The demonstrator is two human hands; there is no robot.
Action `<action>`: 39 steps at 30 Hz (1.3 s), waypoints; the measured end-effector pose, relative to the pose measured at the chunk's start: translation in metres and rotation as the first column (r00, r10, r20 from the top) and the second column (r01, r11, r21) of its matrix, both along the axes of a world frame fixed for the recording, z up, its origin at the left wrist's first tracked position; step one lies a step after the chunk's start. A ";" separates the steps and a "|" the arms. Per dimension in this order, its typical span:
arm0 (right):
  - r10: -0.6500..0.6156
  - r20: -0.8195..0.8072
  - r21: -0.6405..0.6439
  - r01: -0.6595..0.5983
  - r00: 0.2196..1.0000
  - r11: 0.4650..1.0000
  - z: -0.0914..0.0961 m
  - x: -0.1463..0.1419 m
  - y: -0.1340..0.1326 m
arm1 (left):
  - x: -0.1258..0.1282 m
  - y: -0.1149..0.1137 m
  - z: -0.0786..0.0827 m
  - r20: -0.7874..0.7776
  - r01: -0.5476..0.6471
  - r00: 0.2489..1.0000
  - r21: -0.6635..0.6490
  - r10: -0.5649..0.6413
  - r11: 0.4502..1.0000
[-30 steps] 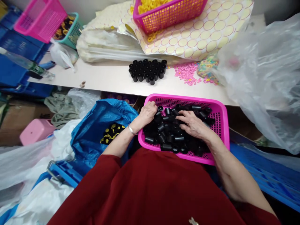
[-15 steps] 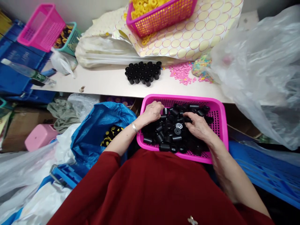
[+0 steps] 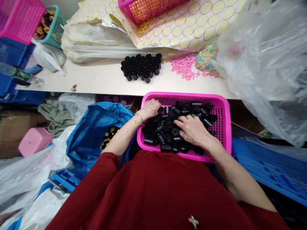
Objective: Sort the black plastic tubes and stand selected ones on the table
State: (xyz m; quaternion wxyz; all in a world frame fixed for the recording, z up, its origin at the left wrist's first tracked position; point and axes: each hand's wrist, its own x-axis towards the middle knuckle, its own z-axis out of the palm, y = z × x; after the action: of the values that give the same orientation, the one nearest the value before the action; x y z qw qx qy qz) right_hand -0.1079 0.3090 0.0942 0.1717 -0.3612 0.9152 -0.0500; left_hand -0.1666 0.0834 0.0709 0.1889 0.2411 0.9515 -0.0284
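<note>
Table [image 3: 100, 81]: pale top, just beyond the basket.
Blue bag [image 3: 96, 134]: open, left of the basket, with yellow-and-black pieces inside.
Pink basket [image 3: 226, 127]: on the person's lap, against the table edge, filled with loose black caps [image 3: 168, 127].
Standing caps [image 3: 141, 67]: upright cluster on the table, well apart from the basket.
Right hand [image 3: 192, 129]: palm down on the loose caps, fingers spread flat, gripping nothing visible.
Left hand [image 3: 150, 108]: curled at the basket's far-left corner; whether it holds a cap cannot be told.
</note>
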 end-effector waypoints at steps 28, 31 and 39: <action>-0.167 0.904 -0.426 0.854 0.393 -0.298 -0.019 0.011 0.066 | 0.039 0.052 0.035 0.130 0.190 0.950 0.479 -0.283 0.857; -0.216 0.894 -0.434 0.880 0.393 -0.196 -0.023 0.024 0.083 | 0.056 0.076 0.030 0.124 0.349 0.896 0.401 -0.427 0.847; -0.291 0.800 -0.555 0.831 0.525 -0.026 -0.050 0.037 0.085 | 0.061 0.040 0.014 0.026 0.156 0.986 0.151 -0.162 0.976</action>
State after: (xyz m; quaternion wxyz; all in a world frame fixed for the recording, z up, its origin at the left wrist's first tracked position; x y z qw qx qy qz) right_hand -0.0705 0.3940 0.0446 0.0987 0.0663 0.6867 -0.7171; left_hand -0.1059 0.1236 0.0849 0.1855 0.3303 0.9249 0.0319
